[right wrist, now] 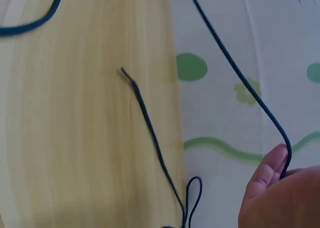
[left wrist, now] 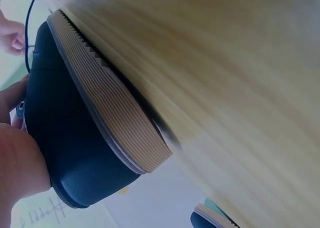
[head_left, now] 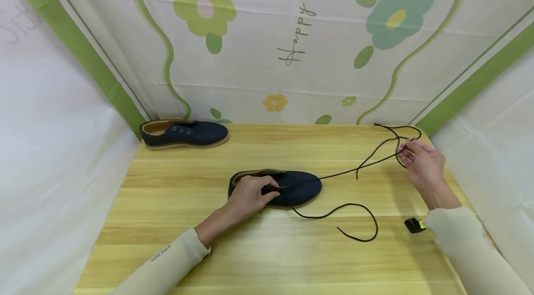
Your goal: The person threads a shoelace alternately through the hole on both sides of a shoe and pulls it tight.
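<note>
A navy canvas shoe [head_left: 306, 186] with a tan sole lies toe to the right in mid-table. My left hand [head_left: 250, 193] grips its upper at the opening, thumb and fingers pinching around the eyelet area; the sole [left wrist: 110, 98] shows in the left wrist view. A black shoelace [head_left: 340, 174] runs straight from the shoe to my right hand [head_left: 425, 165], which pinches it at the far right above the table. The same taut lace [right wrist: 240, 76] crosses the right wrist view. Another lace length [head_left: 369, 239] curls on the table in front of the toe.
A second navy shoe [head_left: 204, 133], without lace in its eyelets, stands at the back left. Loose black lace loops [head_left: 392, 128] lie near the back right corner. Beside the right cuff is a small black object [head_left: 413, 225]. White printed fabric [head_left: 250, 68] walls the table.
</note>
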`<action>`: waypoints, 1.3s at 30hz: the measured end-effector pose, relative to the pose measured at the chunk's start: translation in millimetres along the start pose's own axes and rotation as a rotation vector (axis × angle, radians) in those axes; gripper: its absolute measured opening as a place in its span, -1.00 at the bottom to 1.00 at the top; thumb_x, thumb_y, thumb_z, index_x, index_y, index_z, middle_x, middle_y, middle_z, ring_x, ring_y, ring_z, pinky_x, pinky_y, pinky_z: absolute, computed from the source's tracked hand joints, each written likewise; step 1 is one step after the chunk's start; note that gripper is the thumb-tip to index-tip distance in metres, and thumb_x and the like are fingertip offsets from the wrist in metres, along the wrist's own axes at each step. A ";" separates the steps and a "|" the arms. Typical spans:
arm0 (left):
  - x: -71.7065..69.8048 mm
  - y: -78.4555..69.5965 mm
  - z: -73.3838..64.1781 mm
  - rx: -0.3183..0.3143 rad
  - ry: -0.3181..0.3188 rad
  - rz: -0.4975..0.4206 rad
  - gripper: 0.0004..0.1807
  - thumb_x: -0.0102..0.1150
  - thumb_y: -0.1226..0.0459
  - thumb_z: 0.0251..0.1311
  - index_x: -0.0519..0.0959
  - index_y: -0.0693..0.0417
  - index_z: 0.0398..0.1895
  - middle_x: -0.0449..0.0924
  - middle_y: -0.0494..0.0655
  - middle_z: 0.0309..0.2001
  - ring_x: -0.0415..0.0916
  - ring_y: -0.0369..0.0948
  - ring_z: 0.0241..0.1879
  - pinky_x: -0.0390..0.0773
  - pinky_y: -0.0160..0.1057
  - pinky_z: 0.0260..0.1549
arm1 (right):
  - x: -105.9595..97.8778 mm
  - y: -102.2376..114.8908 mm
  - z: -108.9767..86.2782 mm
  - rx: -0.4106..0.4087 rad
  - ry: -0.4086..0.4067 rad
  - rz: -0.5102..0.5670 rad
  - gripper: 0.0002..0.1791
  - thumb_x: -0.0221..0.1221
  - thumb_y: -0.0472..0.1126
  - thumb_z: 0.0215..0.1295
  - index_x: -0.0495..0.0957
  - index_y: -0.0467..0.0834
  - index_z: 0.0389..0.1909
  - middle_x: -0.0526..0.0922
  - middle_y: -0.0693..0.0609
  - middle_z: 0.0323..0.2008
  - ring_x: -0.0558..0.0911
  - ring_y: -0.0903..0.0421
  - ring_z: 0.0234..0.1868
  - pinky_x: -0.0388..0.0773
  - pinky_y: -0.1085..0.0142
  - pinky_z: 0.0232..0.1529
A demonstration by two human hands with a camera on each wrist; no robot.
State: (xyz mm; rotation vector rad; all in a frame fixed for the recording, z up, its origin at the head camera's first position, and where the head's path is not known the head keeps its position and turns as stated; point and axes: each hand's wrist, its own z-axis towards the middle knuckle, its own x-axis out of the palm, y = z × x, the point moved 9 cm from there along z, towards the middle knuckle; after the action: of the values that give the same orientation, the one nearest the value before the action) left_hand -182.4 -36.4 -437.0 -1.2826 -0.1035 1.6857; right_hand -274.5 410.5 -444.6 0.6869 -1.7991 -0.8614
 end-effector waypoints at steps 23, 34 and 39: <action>-29.3 -13.4 7.6 0.076 -0.287 0.011 -0.78 0.55 0.42 0.16 0.82 0.06 -0.13 0.82 -0.13 -0.10 0.77 -0.19 -0.06 0.74 -0.16 -0.09 | 158.4 -46.5 -93.1 -0.072 0.573 -0.458 -0.88 0.26 -0.45 0.46 0.75 -0.34 -0.11 0.83 -0.07 -0.30 0.77 0.16 -0.39 0.73 0.35 -0.34; -20.2 15.1 20.6 -0.215 -0.107 0.083 -0.67 0.53 0.30 0.24 0.76 -0.06 0.07 0.79 -0.12 0.01 0.76 -0.14 -0.12 0.69 -0.15 -0.36 | 170.8 -94.7 -103.1 -0.075 0.608 -0.806 -0.77 0.39 -0.31 0.40 0.72 -0.43 -0.11 0.82 -0.21 -0.27 0.82 0.04 -0.34 0.78 0.17 -0.23; -14.6 22.0 23.7 -0.267 -0.065 0.088 -0.74 0.51 0.25 0.28 0.78 -0.09 0.03 0.80 -0.14 -0.02 0.75 -0.16 -0.13 0.70 -0.13 -0.27 | 175.6 -113.8 -103.3 -0.041 0.644 -0.861 -0.77 0.41 -0.31 0.36 0.72 -0.43 -0.13 0.81 -0.26 -0.29 0.82 0.00 -0.35 0.77 0.17 -0.28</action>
State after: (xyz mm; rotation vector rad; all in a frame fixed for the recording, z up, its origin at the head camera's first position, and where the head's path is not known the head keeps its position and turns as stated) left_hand -215.2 -47.6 -429.2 -1.4460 -0.3247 1.8348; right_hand -232.2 182.8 -416.2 1.5567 -0.8726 -1.0469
